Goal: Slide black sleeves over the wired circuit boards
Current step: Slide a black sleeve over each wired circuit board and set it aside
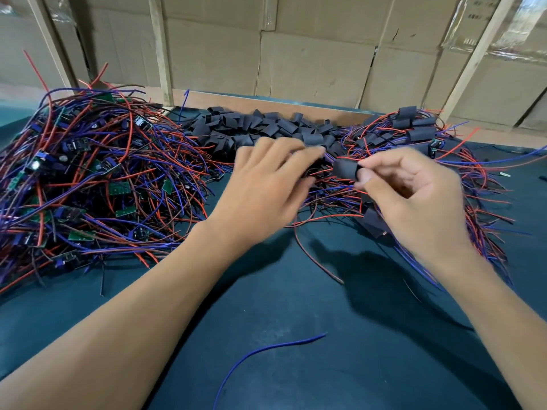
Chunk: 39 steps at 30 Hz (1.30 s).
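My right hand point(411, 184) pinches a black sleeve point(344, 169) between thumb and forefinger at the middle of the table. My left hand point(266, 179) is just left of it, blurred, with its fingers reaching toward red and blue wires that run into the sleeve; what it grips is hidden. A big tangle of bare green circuit boards with red and blue wires point(80, 184) lies at the left. Loose black sleeves point(266, 125) are heaped at the back centre. Sleeved boards with wires point(414, 128) pile up at the right.
The table has a dark green mat point(296, 321). A single loose blue wire point(266, 350) lies on it near me. A wooden rail point(266, 103) and cardboard boxes point(310, 60) close off the far side.
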Motion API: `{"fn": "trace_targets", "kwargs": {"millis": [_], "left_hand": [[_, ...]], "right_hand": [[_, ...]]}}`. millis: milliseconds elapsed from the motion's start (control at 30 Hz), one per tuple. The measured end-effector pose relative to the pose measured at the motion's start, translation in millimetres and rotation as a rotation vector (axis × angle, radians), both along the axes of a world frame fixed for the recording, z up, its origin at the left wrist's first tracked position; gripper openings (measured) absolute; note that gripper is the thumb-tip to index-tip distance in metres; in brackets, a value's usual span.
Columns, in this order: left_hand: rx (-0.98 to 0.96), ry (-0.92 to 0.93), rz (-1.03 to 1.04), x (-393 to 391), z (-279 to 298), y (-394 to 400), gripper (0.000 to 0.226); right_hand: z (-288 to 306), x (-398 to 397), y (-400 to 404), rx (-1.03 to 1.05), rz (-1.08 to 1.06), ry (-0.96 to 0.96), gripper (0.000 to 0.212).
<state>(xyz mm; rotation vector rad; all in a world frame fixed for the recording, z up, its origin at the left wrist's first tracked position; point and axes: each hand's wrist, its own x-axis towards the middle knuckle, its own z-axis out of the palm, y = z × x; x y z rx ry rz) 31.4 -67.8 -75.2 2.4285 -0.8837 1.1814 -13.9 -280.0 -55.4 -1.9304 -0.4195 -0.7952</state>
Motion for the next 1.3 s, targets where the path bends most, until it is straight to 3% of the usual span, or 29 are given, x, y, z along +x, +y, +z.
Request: {"fn": "trace_targets", "kwargs": {"millis": [133,233,400,500,667,733,867,1000,1167,1300], "left_hand": [[0.062,0.439,0.587,18,-11,27,0.057],[0.248,0.627,0.797,23,-17,35,0.050],[0.212,0.618,0.702,28,-15,29,0.030],[0.182,0.597,0.722,27,-15,29,0.038],[0.146,0.424,0.860,26,-16,34,0.058],[0.157,0.480,0.910,28,-15,41,0.063],[0.260,0.637,0.916,33,-16,41,0.042],[0.248,0.616,0.874,34,-13,42,0.033],[0.238,0.626,0.840,31,-9,40,0.020],[0.211,0.505,0.764,22,-10,29,0.026]], "right_hand": [[8,2,-24,-0.262,-0.167,-0.296,0.014],[14,5,-42,-0.337,-0.235,-0.400,0.014],[21,9,-59,-0.476,-0.340,-0.459,0.014],[21,16,-70,-0.559,-0.377,-0.368,0.023],[9,24,-73,-0.515,-0.518,-0.172,0.025],[6,26,-72,-0.521,-0.519,-0.153,0.027],[7,27,-67,-0.513,-0.504,-0.226,0.035],[2,18,-36,-0.530,-0.314,-0.314,0.033],[-16,2,8,-0.772,0.132,-0.201,0.032],[-22,-1,11,-0.804,0.247,-0.087,0.034]]}}
